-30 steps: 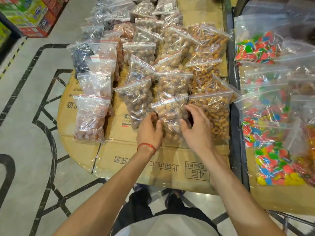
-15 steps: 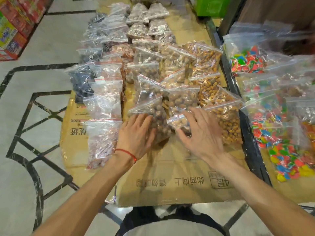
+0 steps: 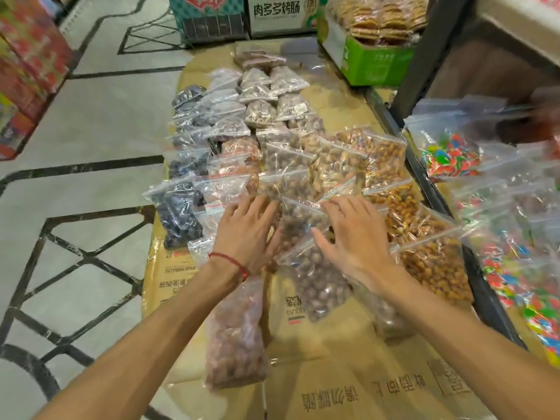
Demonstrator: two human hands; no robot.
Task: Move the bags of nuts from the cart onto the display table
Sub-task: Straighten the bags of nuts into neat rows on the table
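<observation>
Clear zip bags of nuts lie in overlapping rows on the cardboard-covered display table (image 3: pixel 357 374). My left hand (image 3: pixel 247 230) lies flat, fingers spread, on bags in the middle rows. My right hand (image 3: pixel 353 234) rests palm down on the neighbouring bags, fingers apart. Between the hands sits a bag of brown round nuts (image 3: pixel 298 225), and another (image 3: pixel 318 283) lies just below it. A bag of pale reddish nuts (image 3: pixel 235 334) lies under my left forearm. Orange-brown nut bags (image 3: pixel 430 262) fill the right-hand row. Neither hand is closed around a bag.
A black-framed cart (image 3: pixel 481 298) stands right of the table, holding bags of multicoloured candy (image 3: pixel 515 268). Bags of dark blue-black pieces (image 3: pixel 181 213) line the table's left edge. Cartons (image 3: pixel 248 16) and a green box (image 3: pixel 375 62) stand at the far end; tiled floor (image 3: pixel 75 177) lies left.
Both hands let go of the front nut bag and slid up the rows, now lying flat and spread on the bags. The camera has tilted up, showing the table's far end.
</observation>
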